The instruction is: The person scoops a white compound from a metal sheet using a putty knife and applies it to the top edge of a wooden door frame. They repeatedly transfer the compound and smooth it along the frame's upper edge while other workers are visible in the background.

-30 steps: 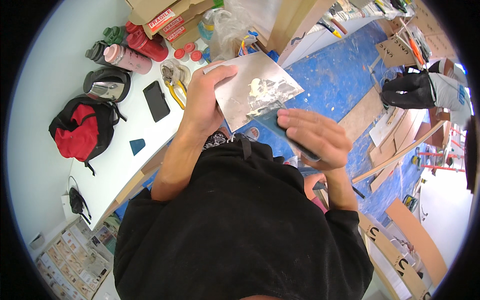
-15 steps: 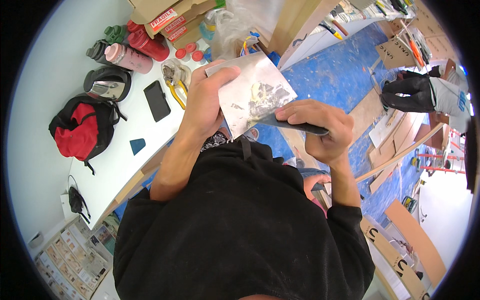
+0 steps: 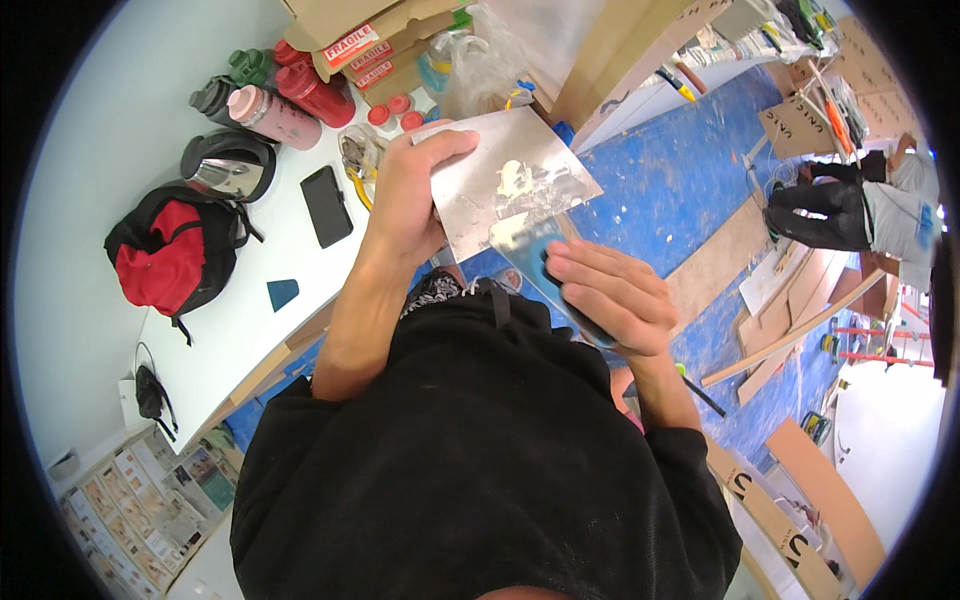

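Note:
My left hand [image 3: 402,195] grips a flat, square metal plate [image 3: 468,212] by its left edge, thumb lying on top. Pale cream paste [image 3: 515,179] sits in a lump near the plate's middle, with thin grey-white smears around it. In my right hand [image 3: 625,300] is a dark blue flat scraper [image 3: 535,263], with several fingers pressed along its face. Cream paste coats the scraper's leading edge, which is at the plate's lower right edge; whether they touch, I cannot tell. The right thumb is hidden beneath the scraper.
On the white table [image 3: 235,335] at left are a phone [image 3: 327,206], a red-black bag [image 3: 170,255], a kettle [image 3: 230,165], several bottles [image 3: 275,118] and a small blue piece [image 3: 283,293]. Another person [image 3: 850,200] bends at far right, near boards [image 3: 800,270] on the blue-covered floor [image 3: 650,150].
My right hand has moved down and turned the scraper, so its broad face shows with paste along the edge. The lump of paste on the plate shows more plainly. The left hand still holds the plate.

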`<state>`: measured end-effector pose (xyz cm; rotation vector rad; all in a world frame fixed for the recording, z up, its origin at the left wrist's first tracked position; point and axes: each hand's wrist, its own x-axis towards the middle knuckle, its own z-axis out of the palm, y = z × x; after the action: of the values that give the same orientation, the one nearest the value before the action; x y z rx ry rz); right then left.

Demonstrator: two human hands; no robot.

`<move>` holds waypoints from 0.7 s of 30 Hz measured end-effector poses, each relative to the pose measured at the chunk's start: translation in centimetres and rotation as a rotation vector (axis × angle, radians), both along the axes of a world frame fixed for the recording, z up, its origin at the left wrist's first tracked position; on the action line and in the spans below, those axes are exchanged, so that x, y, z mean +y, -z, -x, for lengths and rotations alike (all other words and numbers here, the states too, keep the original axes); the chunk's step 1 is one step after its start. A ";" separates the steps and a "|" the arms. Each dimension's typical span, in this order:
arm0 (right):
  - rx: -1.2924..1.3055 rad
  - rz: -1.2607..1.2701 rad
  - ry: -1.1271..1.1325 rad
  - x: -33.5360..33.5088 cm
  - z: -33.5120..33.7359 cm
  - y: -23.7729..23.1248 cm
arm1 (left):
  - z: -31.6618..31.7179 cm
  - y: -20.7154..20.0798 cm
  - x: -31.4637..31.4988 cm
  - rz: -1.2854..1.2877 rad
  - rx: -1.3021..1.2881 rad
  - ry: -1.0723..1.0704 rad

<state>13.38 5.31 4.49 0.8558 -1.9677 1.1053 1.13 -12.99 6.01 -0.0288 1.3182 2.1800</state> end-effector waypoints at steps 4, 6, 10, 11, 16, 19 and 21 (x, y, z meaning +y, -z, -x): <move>-0.029 0.159 0.050 -0.2 0.0 -0.1 | 0.2 -0.6 -0.1 0.016 0.068 -0.052; -0.018 0.160 0.076 0.0 0.4 -0.3 | -0.1 -0.9 0.2 0.002 0.075 -0.074; -0.048 0.084 0.101 0.2 1.4 -0.9 | -0.4 -1.5 0.3 0.033 0.049 -0.057; -0.072 0.071 0.091 0.2 1.6 -1.1 | -0.5 -1.5 0.3 0.000 0.074 -0.051; -0.244 0.035 -0.022 0.4 1.9 -2.2 | -0.4 -0.9 0.1 0.033 0.098 -0.080; -0.521 0.183 -0.009 0.5 0.9 -2.8 | 0.1 -0.3 -0.1 0.059 0.097 -0.100; -0.740 0.470 0.039 0.3 0.3 -2.8 | 0.6 -0.1 -0.2 0.051 0.075 -0.136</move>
<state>13.13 5.61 7.28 0.1482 -2.1061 1.9517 0.57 -13.22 6.13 -0.0581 1.4517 2.2801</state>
